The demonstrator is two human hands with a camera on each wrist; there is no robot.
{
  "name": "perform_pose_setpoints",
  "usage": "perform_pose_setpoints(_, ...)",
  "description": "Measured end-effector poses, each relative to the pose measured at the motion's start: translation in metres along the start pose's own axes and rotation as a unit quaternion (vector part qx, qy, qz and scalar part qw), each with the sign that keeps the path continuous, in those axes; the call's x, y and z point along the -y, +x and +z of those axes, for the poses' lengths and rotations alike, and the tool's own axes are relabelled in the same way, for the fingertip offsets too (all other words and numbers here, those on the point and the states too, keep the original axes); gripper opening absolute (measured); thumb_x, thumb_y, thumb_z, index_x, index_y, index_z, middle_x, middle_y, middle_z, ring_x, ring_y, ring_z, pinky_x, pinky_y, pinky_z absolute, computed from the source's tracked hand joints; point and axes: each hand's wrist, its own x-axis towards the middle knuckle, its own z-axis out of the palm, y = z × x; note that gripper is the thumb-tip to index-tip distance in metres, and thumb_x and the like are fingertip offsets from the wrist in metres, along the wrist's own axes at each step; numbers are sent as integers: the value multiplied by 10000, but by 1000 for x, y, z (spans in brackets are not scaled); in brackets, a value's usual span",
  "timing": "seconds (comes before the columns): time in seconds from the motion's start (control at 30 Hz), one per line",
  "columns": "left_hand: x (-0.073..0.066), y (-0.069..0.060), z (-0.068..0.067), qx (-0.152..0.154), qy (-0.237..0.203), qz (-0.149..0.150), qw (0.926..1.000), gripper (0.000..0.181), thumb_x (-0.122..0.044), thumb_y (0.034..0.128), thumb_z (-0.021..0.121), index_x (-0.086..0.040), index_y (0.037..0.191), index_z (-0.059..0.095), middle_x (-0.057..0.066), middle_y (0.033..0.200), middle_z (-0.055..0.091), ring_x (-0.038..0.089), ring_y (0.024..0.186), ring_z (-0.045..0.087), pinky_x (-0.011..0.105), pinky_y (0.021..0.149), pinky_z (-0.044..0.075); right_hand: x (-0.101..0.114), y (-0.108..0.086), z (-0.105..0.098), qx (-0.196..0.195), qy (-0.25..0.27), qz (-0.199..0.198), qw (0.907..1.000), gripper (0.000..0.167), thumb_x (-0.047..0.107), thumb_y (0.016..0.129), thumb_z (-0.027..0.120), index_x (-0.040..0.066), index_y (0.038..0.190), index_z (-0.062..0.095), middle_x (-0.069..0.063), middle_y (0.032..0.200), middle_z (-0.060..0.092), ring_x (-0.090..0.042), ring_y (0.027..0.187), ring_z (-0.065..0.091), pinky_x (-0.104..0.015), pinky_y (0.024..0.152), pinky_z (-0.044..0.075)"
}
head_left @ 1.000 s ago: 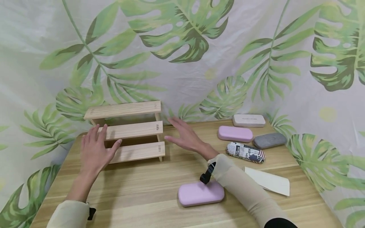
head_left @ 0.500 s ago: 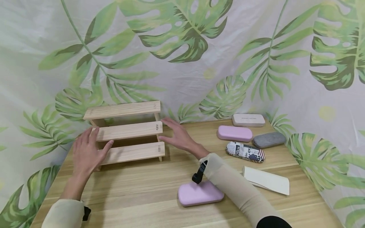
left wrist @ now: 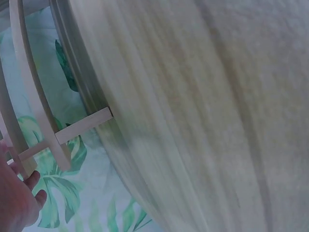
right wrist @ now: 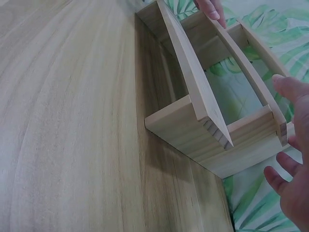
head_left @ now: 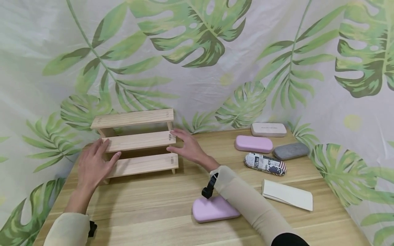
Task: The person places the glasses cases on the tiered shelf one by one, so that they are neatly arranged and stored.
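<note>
A pale three-step wooden rack [head_left: 140,141] stands at the back left of the table. My left hand [head_left: 93,165] is at the rack's left end, fingers spread and nearly straight, fingertips at the middle board. Around the right end my right hand [head_left: 191,148] lies with its fingertips at the same board's end, thumb apart. In the right wrist view the right hand [right wrist: 294,159] is beside the rack's side panel [right wrist: 203,140], fingers slightly bent. The left wrist view shows the left hand [left wrist: 19,198] at the far end of the boards [left wrist: 36,96].
A pink case [head_left: 212,209] lies near the right forearm. Farther right are another pink case [head_left: 253,144], a white case [head_left: 268,130], a grey case [head_left: 291,151], a printed case [head_left: 265,164] and a folded cream item [head_left: 287,194]. A leaf-patterned cloth [head_left: 197,78] hangs behind the table.
The left hand has moved left to the rack's left end. The right hand has moved left until its fingertips reach the rack's right end. The rack looks unmoved.
</note>
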Motion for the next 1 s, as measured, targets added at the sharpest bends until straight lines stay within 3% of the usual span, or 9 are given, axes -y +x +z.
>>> perform_pose_setpoints(0.33,2,-1,3,-539,103,404,9977,667,-415,891,818,-46,1418,642,280,1498,561,563,1276,547,750,1004,416,0,5,3,-35,-52,-25,10000,620,303,955,822,59,1482,606,-139,1631,472,-301,1529,414,-506,1244,366)
perform_pose_setpoints(0.67,1,-1,6,-677,108,472,9965,722,-437,834,844,-49,1413,656,261,1486,586,537,1301,552,729,1000,439,-4,9,5,-201,-272,-28,9994,558,264,945,835,62,1433,655,-88,1584,528,-268,1481,478,-430,1217,413)
perform_pose_setpoints(0.87,0,-1,7,-957,171,819,9919,754,-486,796,834,-37,1382,682,262,1448,619,532,1258,591,721,946,474,-5,10,5,-278,-292,-18,9992,537,247,937,846,60,1409,673,-82,1549,553,-268,1442,516,-391,1197,436)
perform_pose_setpoints(1.0,-3,-3,6,-891,170,831,9924,752,-480,795,840,-31,1378,683,267,1444,620,534,1262,588,730,942,471,-7,9,4,-331,-293,-59,9990,520,234,929,853,54,1388,687,-99,1516,575,-268,1413,541,-375,1184,449)
